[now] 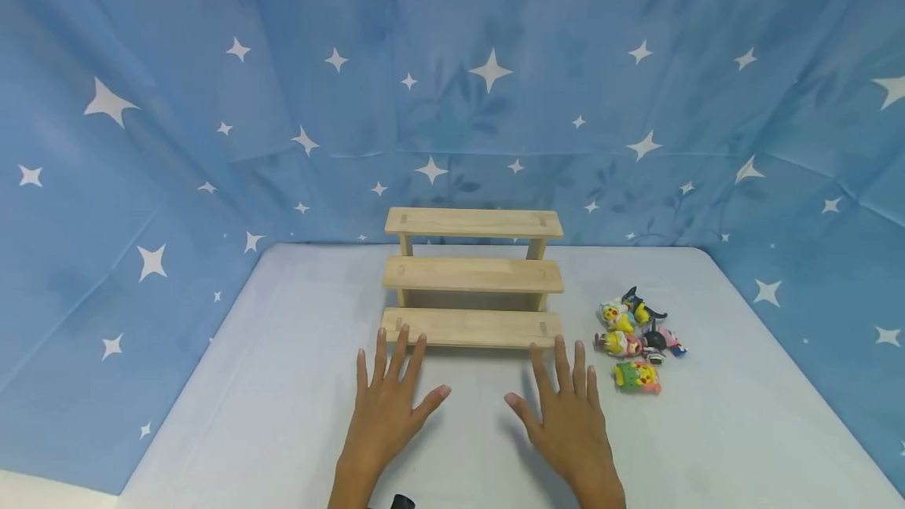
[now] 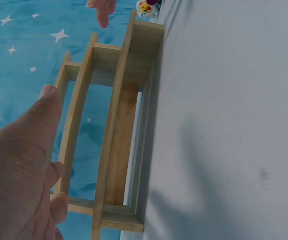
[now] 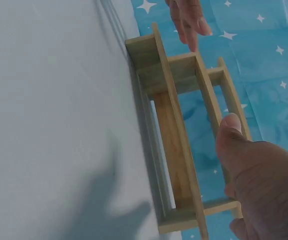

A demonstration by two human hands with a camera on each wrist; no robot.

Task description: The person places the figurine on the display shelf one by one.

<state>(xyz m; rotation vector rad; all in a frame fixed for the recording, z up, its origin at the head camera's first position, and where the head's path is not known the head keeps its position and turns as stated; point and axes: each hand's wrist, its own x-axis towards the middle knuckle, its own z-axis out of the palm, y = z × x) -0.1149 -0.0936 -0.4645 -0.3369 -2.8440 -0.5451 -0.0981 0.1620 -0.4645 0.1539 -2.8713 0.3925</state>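
Head view: left hand (image 1: 385, 411) and right hand (image 1: 569, 422) both palm-down, fingers straight and spread, thumbs out toward each other. Neither holds anything. Fingertips overlap the front edge of the lowest step in frame; can't tell whether they touch it. Three-step wooden rack (image 1: 472, 274) stands upright mid-surface, toward the far edge, steps rising away from the person. White surface (image 1: 283, 383) runs back to a blue cloth (image 1: 452, 128) with white stars. Small figurines (image 1: 618, 344) lie in a tight clump right of the rack; exact count hard to read. One green-and-yellow figurine (image 1: 636, 376) lies just in front of the clump, near the right hand's fingers. Black item (image 1: 403, 502) beside the left wrist, cut off by the lower edge.

Left wrist view: left hand at the left edge, thumb extended, other fingers partly hidden behind it. Rack shows at a slant past the thumb. Shadow on the surface. Right hand's fingertips enter at the top, a figurine beside the rack's far end.

Right wrist view: near mirror. Right hand at the right edge, thumb extended, in front of the rack in frame; contact unclear. Left hand's fingertips at the top.
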